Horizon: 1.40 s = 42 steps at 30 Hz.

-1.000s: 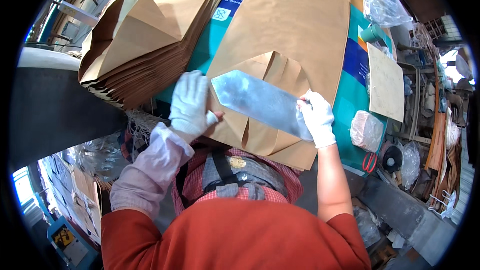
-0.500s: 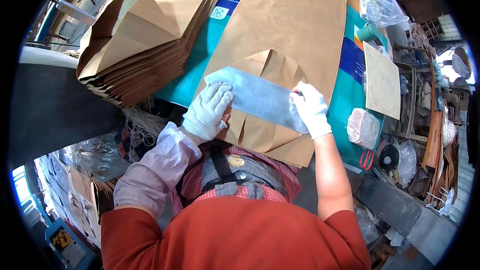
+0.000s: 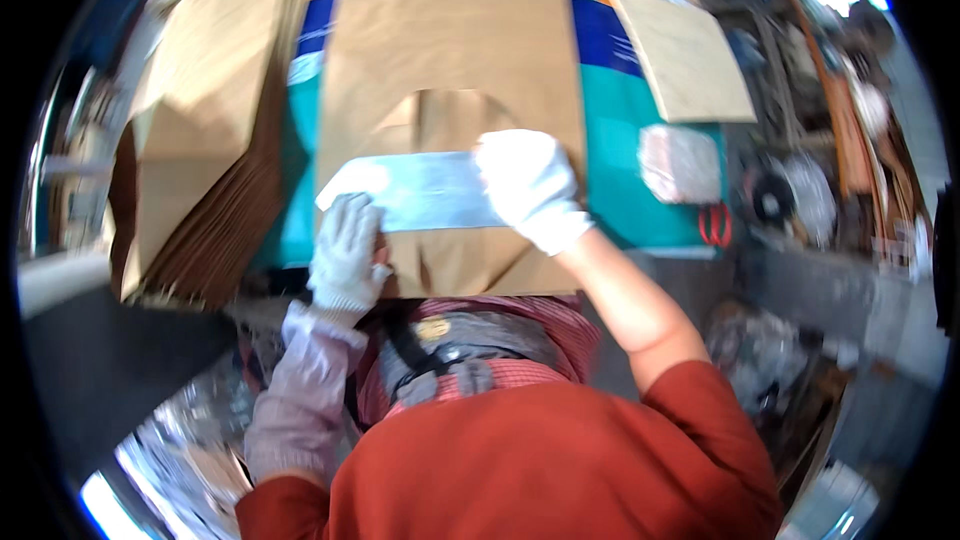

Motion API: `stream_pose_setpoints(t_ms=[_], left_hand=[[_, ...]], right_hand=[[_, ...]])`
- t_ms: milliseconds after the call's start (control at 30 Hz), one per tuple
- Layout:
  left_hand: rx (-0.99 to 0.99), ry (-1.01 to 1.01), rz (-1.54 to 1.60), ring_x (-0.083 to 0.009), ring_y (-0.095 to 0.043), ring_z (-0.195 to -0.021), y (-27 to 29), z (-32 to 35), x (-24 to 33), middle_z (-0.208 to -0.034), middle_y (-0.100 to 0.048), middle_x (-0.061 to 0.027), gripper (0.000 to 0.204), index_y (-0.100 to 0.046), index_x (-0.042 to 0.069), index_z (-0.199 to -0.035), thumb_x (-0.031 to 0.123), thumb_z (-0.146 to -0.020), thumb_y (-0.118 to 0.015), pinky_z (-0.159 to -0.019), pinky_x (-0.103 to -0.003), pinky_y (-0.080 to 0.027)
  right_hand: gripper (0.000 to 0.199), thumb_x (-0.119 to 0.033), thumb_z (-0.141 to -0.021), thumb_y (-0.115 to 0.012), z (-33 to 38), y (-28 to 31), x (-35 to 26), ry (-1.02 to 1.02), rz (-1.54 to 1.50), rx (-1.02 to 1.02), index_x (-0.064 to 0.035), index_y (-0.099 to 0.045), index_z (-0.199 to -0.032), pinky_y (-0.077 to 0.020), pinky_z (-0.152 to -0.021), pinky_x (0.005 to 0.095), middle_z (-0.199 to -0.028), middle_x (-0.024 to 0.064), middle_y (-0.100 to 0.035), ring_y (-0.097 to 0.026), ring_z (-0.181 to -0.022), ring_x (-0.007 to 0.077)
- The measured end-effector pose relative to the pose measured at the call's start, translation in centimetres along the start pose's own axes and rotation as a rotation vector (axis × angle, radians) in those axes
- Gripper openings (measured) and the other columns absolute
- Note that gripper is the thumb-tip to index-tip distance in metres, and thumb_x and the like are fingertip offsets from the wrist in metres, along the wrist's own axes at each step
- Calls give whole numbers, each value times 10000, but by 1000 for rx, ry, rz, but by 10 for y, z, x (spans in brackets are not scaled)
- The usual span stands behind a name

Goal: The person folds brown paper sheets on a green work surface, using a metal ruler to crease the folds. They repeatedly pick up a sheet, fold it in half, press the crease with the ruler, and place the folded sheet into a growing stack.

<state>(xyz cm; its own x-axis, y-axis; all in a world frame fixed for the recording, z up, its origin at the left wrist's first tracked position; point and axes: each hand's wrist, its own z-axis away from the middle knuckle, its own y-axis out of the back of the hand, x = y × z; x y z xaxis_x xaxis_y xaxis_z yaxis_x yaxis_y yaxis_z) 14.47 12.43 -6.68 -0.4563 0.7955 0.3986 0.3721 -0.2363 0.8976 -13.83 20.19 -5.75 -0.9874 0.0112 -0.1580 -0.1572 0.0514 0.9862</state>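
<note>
From the head camera, a pale grey rectangular strip [image 3: 425, 190] lies crosswise over the folded near end of a long brown paper bag [image 3: 450, 50] that runs away across the teal work surface [image 3: 615, 155]. The left hand [image 3: 345, 252], in a white glove, rests at the strip's near left corner with its fingers loosely curled on the strip and the bag. The right hand [image 3: 530, 188], also gloved, lies flat with fingers together, pressing the strip's right end. To the left sits a tall stack of brown bags [image 3: 205, 140]; far right lies a separate brown sheet [image 3: 685, 60], with red-handled scissors [image 3: 712, 225] nearer.
</note>
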Motion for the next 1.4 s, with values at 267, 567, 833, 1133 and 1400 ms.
stream_pose_setpoints(t_ms=[267, 567, 833, 1133, 1400], left_hand=[[-161, 3, -202, -458, -408, -1429, -2, 1, 5, -1502, -489, -201, 658, -554, 43, -1379, 50, -733, -678, -1164, -541, -382], [-197, -117, -155, -370, -522, -1322, 12, -14, -2, -1400, -572, -146, 704, -591, 21, -1263, 125, -586, -750, -1026, -491, -501], [-230, -184, -207, -347, -584, -1207, 13, -22, 9, -1332, -600, -167, 557, -607, 25, -1170, 150, -642, -731, -882, -464, -524], [25, -117, -78, -268, -676, -1015, -30, -13, -37, -1110, -713, -13, 260, -736, 141, -1029, 138, -772, -781, -870, -405, -535], [-319, 590, -231, -353, -630, -1158, 13, -93, 6, -1214, -647, -162, 771, -656, 110, -1271, 320, -600, -974, -961, -428, -535]], right_hand=[[732, -468, -774, -801, 32, -36, -6, 126, -156, 263, -44, -643, -1349, -326, -1202, 573, -1479, 167, -541, -495, -1347, 383], [700, -494, -783, -793, 29, -38, -6, 115, -117, 276, -58, -672, -1318, -345, -1203, 555, -1459, 153, -584, -515, -1364, 354], [313, -279, -831, -780, 32, -56, 16, 26, -433, 418, -117, -780, -1099, -406, -1186, 524, -1352, 100, -686, -625, -1259, 302], [293, -246, -672, -906, 88, -44, 30, -39, -269, 226, -150, -761, -908, -527, -1040, 445, -1180, 11, -710, -630, -1184, 297], [696, -421, -639, -950, 61, -30, 22, -364, -107, 167, -112, -646, -1184, -492, -1053, 427, -1416, 142, -532, -533, -1296, 341]])
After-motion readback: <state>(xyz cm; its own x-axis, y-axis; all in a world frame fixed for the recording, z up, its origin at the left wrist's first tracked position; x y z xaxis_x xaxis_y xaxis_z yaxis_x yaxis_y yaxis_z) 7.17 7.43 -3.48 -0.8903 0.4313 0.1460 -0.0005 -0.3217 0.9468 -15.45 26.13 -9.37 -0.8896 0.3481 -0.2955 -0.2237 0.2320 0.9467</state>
